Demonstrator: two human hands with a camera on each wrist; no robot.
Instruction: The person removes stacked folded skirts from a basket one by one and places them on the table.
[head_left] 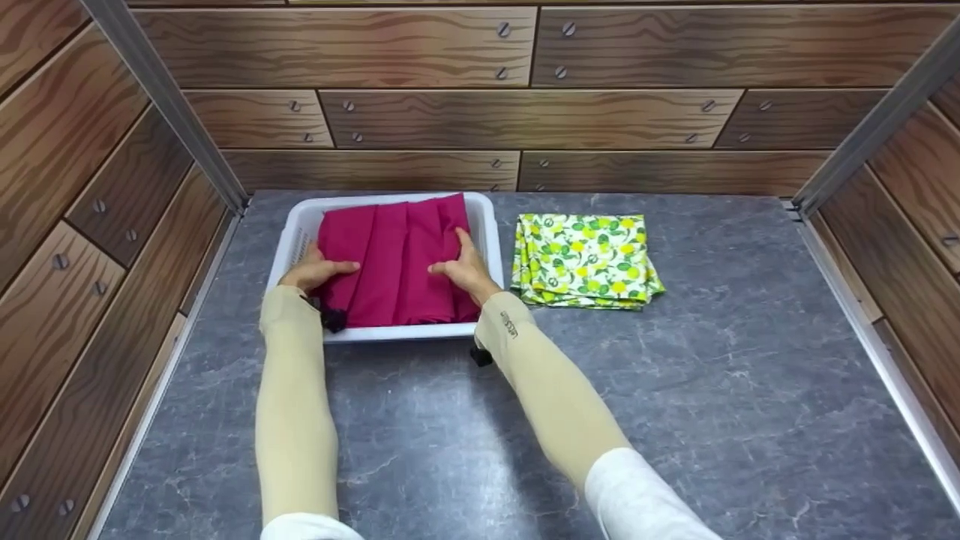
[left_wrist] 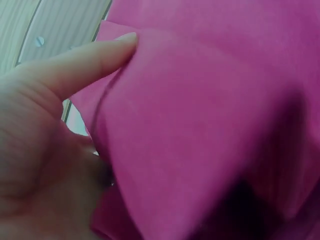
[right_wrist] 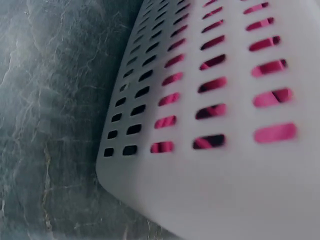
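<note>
A folded magenta cloth [head_left: 397,262] lies in a white slotted basket [head_left: 486,225] at the back left of the table. My left hand [head_left: 315,271] grips the cloth's left edge, thumb [left_wrist: 85,60] on top of the cloth [left_wrist: 210,125] and fingers hidden beneath it. On the cloth's right side rests my right hand [head_left: 461,266], with the forefinger straight along the edge and the thumb spread to the left. The right wrist view shows only the basket's outer wall [right_wrist: 225,190], with the cloth pink through its slots [right_wrist: 272,134].
A folded green and yellow patterned cloth [head_left: 583,259] lies on the grey marble table [head_left: 675,390] just right of the basket. Wood-look walls close in the back and both sides. Both forearms wear beige sleeves.
</note>
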